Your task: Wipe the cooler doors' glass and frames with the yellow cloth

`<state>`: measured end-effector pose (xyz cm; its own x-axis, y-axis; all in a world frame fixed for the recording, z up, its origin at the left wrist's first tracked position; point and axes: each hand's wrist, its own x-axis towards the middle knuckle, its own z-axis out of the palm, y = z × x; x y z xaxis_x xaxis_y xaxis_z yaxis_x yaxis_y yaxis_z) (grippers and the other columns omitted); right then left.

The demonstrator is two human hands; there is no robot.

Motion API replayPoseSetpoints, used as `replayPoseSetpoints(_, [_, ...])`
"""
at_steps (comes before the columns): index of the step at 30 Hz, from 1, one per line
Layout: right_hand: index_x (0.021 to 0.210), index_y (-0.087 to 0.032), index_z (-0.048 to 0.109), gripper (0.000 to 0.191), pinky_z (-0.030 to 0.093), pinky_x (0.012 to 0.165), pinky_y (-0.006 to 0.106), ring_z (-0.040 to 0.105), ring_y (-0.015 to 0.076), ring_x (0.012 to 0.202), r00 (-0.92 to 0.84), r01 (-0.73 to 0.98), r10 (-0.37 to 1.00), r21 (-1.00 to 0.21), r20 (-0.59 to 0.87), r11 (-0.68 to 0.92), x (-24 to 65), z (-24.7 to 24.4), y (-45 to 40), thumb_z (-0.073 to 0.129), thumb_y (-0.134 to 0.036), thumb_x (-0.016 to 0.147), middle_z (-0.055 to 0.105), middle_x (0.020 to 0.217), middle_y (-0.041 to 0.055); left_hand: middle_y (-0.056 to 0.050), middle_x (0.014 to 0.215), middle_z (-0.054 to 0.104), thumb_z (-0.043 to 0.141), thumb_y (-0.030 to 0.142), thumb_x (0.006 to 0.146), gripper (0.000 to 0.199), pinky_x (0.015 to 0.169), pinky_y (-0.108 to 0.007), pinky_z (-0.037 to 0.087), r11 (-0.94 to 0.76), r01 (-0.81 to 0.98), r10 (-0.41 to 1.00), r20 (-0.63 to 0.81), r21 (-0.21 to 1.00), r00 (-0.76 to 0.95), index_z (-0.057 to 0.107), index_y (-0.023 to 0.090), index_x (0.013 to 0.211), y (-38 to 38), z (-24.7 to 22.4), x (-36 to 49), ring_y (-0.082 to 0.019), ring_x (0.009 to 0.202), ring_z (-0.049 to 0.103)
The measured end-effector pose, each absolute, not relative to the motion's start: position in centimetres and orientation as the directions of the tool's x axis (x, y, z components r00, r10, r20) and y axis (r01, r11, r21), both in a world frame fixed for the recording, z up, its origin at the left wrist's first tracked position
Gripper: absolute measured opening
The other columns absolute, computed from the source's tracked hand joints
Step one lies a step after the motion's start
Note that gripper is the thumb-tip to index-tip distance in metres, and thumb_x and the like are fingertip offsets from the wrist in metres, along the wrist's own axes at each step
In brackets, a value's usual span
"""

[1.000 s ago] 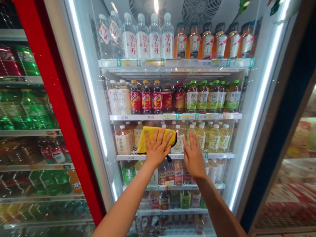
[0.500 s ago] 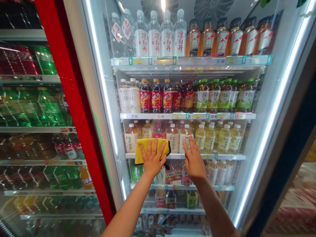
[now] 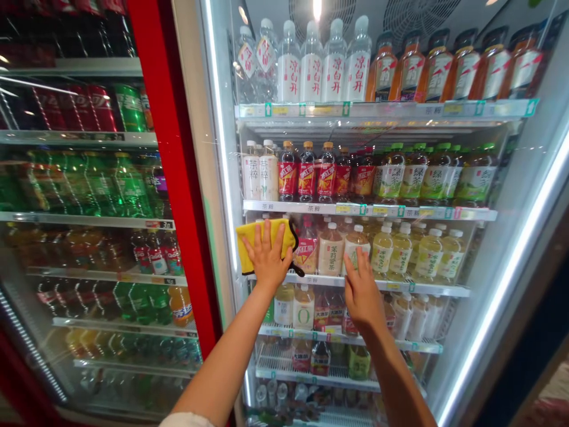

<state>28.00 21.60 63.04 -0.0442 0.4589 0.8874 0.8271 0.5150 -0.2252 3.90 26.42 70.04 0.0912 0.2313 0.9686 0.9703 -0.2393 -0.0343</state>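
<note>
My left hand (image 3: 268, 264) presses a yellow cloth (image 3: 244, 236) with dark edging flat against the glass door (image 3: 355, 131) of a lit drinks fridge. Its fingers are spread over the cloth, which covers part of the view of the third shelf's left end. To the right, my right hand (image 3: 363, 290) is raised at the glass with fingers stretched out and nothing in it. Whether its fingertips touch the glass I cannot tell. Behind it, through the glass, stands a pale-labelled tea bottle (image 3: 357, 242).
Rows of bottles fill the fridge shelves, with clear water bottles (image 3: 313, 68) and amber bottles (image 3: 440, 71) on top. A red frame (image 3: 171, 148) separates this fridge from another drinks fridge on the left. A bright light strip (image 3: 511, 255) runs along the right side.
My left hand has slid the cloth left and upward across the glass. The view has turned left, so the fridge sits further right. My right hand stays in front of the same bottle.
</note>
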Motion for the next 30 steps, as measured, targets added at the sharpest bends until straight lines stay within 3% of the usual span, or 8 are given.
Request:
replayPoseSetpoints(2, [0.163, -0.037, 0.007, 0.082, 0.035, 0.12, 0.063, 0.011, 0.0338, 0.158, -0.077, 0.823, 0.461, -0.205, 0.884, 0.53, 27.2, 62.9, 21.5, 0.042, -0.006, 0.096, -0.001, 0.173, 0.0043, -0.009, 0.168, 0.026, 0.06, 0.034, 0.094, 0.069, 0.124, -0.068, -0.005, -0.242, 0.968, 0.252, 0.959, -0.065, 0.127, 0.035, 0.032, 0.158, 25.9, 67.0, 3.2, -0.034, 0.158, 0.011])
replayPoseSetpoints(4, [0.164, -0.036, 0.007, 0.082, 0.034, 0.12, 0.063, 0.009, 0.0332, 0.158, -0.096, 0.819, 0.462, -0.194, 0.881, 0.54, 26.3, 63.1, 21.4, 0.04, -0.006, 0.096, -0.001, 0.173, 0.0043, -0.008, 0.165, 0.034, 0.064, 0.036, 0.092, 0.068, 0.125, -0.065, -0.006, -0.281, 0.94, 0.285, 0.919, -0.191, 0.272, 0.039, 0.034, 0.156, 25.5, 64.6, 3.2, -0.032, 0.158, 0.014])
replayPoseSetpoints(8, [0.164, -0.035, 0.005, 0.081, 0.033, 0.121, 0.063, 0.008, 0.0306, 0.158, -0.113, 0.814, 0.441, -0.172, 0.89, 0.554, 24.4, 64.7, 20.8, 0.037, -0.004, 0.096, 0.002, 0.173, 0.004, -0.003, 0.159, 0.046, 0.061, 0.042, 0.094, 0.062, 0.125, -0.06, -0.011, -0.367, 0.837, 0.287, 0.807, -0.406, 0.517, 0.041, 0.042, 0.153, 25.3, 65.2, 3.5, -0.027, 0.155, 0.027])
replayPoseSetpoints(11, [0.163, -0.037, 0.002, 0.083, 0.033, 0.122, 0.062, 0.009, 0.0301, 0.158, -0.128, 0.813, 0.418, -0.147, 0.899, 0.564, 23.6, 65.8, 20.6, 0.038, -0.005, 0.097, 0.004, 0.173, 0.0028, -0.004, 0.162, 0.041, 0.06, 0.043, 0.095, 0.061, 0.126, -0.06, -0.01, -0.325, 0.882, 0.282, 0.855, -0.342, 0.436, 0.041, 0.04, 0.154, 25.8, 68.8, 2.5, -0.028, 0.156, 0.026])
replayPoseSetpoints(16, [0.162, -0.04, 0.0, 0.084, 0.035, 0.12, 0.064, 0.011, 0.0326, 0.158, -0.144, 0.812, 0.413, -0.13, 0.899, 0.568, 23.1, 65.5, 20.7, 0.039, -0.004, 0.097, 0.005, 0.173, 0.004, -0.01, 0.169, 0.023, 0.057, 0.035, 0.096, 0.067, 0.125, -0.064, -0.002, -0.189, 0.981, 0.269, 0.959, -0.034, 0.085, 0.034, 0.03, 0.159, 25.9, 69.1, -0.9, -0.031, 0.159, 0.01])
replayPoseSetpoints(20, [0.162, -0.039, -0.001, 0.084, 0.037, 0.118, 0.065, 0.014, 0.0338, 0.157, -0.135, 0.809, 0.396, -0.129, 0.908, 0.574, 22.0, 65.4, 20.6, 0.04, -0.005, 0.098, 0.007, 0.173, 0.0059, -0.01, 0.169, 0.024, 0.059, 0.031, 0.095, 0.066, 0.126, -0.064, 0.001, -0.212, 0.97, 0.293, 0.94, -0.115, 0.175, 0.036, 0.031, 0.158, 25.3, 65.6, -2.1, -0.031, 0.159, 0.007])
replayPoseSetpoints(24, [0.162, -0.04, -0.001, 0.086, 0.037, 0.119, 0.064, 0.012, 0.0326, 0.158, -0.175, 0.781, 0.377, -0.105, 0.909, 0.615, 20.6, 67.1, 20.3, 0.041, -0.003, 0.096, 0.006, 0.173, 0.0042, -0.007, 0.168, 0.027, 0.061, 0.035, 0.095, 0.065, 0.127, -0.062, 0.001, -0.24, 0.948, 0.315, 0.906, -0.211, 0.282, 0.038, 0.037, 0.156, 25.3, 67.7, -2.7, -0.03, 0.158, 0.014])
replayPoseSetpoints(30, [0.161, -0.044, -0.002, 0.087, 0.035, 0.12, 0.064, 0.009, 0.0295, 0.158, -0.199, 0.751, 0.369, -0.1, 0.908, 0.652, 18.9, 68.1, 20.3, 0.038, -0.001, 0.096, 0.007, 0.173, 0.0013, -0.007, 0.169, 0.026, 0.056, 0.037, 0.097, 0.063, 0.128, -0.058, 0.006, -0.165, 0.982, 0.29, 0.946, -0.097, 0.142, 0.036, 0.033, 0.157, 25.4, 71.5, -5.0, -0.029, 0.158, 0.015])
